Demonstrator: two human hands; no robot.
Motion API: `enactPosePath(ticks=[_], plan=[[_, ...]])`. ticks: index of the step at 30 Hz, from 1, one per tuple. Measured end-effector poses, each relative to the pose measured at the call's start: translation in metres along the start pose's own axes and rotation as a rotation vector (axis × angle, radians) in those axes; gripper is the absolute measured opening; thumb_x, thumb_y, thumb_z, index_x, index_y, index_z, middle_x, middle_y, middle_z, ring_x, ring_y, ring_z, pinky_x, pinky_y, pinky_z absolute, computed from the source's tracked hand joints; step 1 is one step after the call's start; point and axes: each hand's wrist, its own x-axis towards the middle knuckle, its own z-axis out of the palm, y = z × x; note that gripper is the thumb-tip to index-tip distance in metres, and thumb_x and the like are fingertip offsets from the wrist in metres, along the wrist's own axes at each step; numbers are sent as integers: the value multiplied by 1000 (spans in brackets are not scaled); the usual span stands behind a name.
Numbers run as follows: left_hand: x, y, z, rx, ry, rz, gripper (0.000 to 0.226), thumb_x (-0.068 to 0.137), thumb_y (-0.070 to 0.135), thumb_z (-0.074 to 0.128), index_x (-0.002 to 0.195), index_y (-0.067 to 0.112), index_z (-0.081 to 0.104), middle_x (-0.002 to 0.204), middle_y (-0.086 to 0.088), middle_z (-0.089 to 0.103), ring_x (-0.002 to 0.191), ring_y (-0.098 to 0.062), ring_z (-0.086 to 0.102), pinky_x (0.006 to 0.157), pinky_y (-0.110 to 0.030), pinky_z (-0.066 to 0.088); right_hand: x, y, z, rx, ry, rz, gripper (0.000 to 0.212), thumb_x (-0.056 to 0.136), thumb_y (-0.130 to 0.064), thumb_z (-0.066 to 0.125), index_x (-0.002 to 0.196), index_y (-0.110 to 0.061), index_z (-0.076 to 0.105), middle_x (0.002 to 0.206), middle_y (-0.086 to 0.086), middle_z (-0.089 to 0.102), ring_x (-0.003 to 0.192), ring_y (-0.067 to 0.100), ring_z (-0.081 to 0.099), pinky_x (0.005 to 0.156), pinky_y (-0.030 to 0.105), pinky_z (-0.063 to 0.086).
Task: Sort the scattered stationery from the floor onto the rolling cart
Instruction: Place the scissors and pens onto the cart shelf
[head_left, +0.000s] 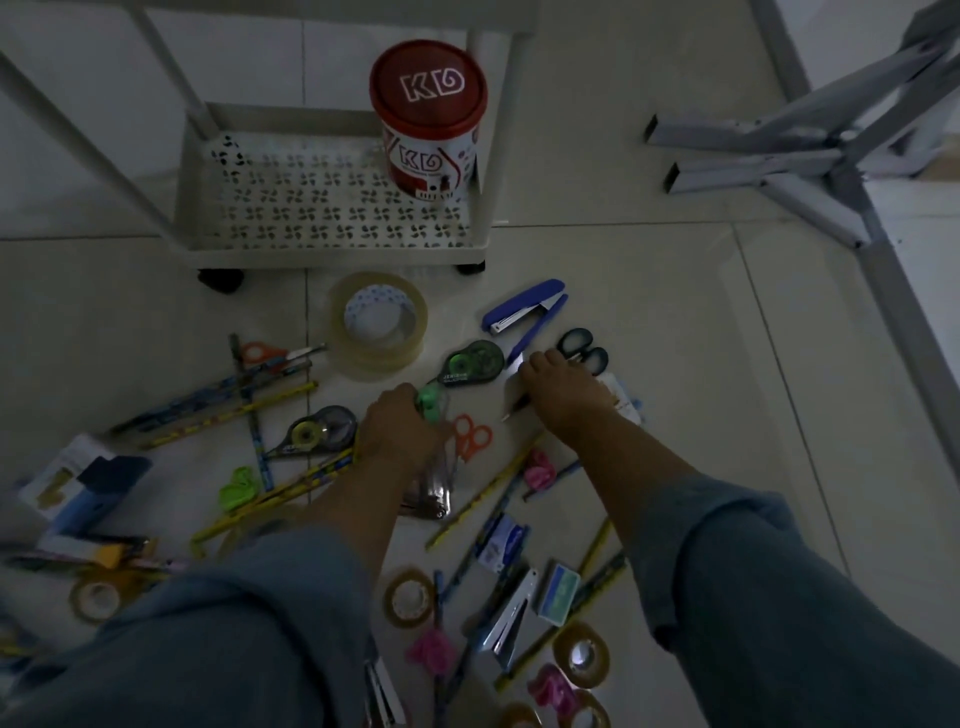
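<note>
Denim sleeves (249, 623) frame the head view. Left hand (400, 431) curls around a small green plastic piece (431, 404), its kind unclear. Right hand (558, 392) lies fingers-down over the blades of the black scissors (587, 353); whether it grips them cannot be told. Their long axis runs diagonally, with glossy looped handles beyond the fingertips and the steel tip back beside the wrist. Rolling cart (322, 254), a matte perforated plastic tray holding a red-lidded tin (428, 88), stands farther beyond both hands. Judged by reach, the right hand is nearer the scissors.
</note>
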Motion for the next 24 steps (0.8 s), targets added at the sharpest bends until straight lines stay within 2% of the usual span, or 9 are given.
enactPosePath(ticks=[5, 7, 10, 11, 13, 17, 19, 21, 24], plan=[[-16, 1, -22, -404, 162, 33, 40, 84, 21, 68, 115, 0, 52, 107, -14, 59, 96, -27, 56, 72, -28, 39, -3, 0, -8, -27, -41, -58, 42, 94, -3, 34, 136, -6, 36, 134, 16, 44, 125, 30, 38, 113, 44, 18], [-27, 2, -33, -461, 236, 39, 40, 84, 22, 68, 114, 2, 51, 100, -6, 57, 89, -19, 53, 70, -25, 40, -13, -6, -15, 88, 104, -102, 47, 86, 8, 41, 133, -2, 41, 119, 18, 57, 113, 31, 52, 114, 46, 19], [-43, -2, -50, -675, 368, -78, 37, 82, 21, 71, 113, 5, 56, 102, -4, 60, 94, -20, 58, 78, -29, 47, -33, -23, -35, 473, 402, -15, 22, 77, 5, 61, 97, -4, 62, 73, 14, 63, 69, 28, 63, 84, 45, 50], [-50, -4, -55, -746, 401, -147, 32, 81, 21, 72, 107, 7, 60, 104, -7, 62, 97, -24, 59, 82, -32, 50, -42, -30, -45, 669, 440, 100, 9, 86, -6, 57, 95, -7, 60, 74, 11, 63, 69, 27, 61, 75, 38, 50], [-65, -7, -65, -868, 430, -315, 20, 78, 22, 74, 90, 13, 61, 101, -11, 62, 99, -30, 60, 88, -40, 52, -61, -48, -66, 875, 473, 219, 19, 94, -12, 50, 112, -6, 52, 93, 15, 67, 79, 28, 61, 69, 36, 47], [-109, 11, -96, -1163, 228, -466, 14, 78, 13, 73, 82, 6, 61, 92, -12, 62, 98, -32, 60, 77, -33, 48, -99, -79, -133, 1493, 566, 413, 11, 88, -3, 59, 96, -6, 52, 89, 19, 64, 80, 29, 62, 71, 36, 51], [-137, 36, -122, -1259, 119, -452, 26, 82, 7, 69, 105, 3, 58, 109, -14, 58, 104, -31, 57, 79, -33, 47, -122, -87, -172, 1819, 495, 550, 13, 86, -2, 62, 93, -7, 53, 96, 28, 63, 86, 37, 64, 73, 43, 58], [-167, 63, -152, -1301, 36, -390, 47, 87, 9, 63, 131, 8, 47, 126, -11, 52, 112, -29, 53, 82, -34, 46, -146, -89, -210, 2054, 420, 598, 17, 86, -3, 64, 99, -6, 54, 96, 22, 62, 78, 29, 64, 65, 32, 60], [-213, 96, -204, -1314, -37, -282, 37, 93, 9, 52, 130, 13, 48, 118, -8, 59, 93, -20, 59, 64, -27, 52, -178, -85, -263, 2183, 336, 602, 19, 85, -5, 66, 101, -7, 56, 90, 13, 62, 69, 18, 60, 55, 21, 55]])
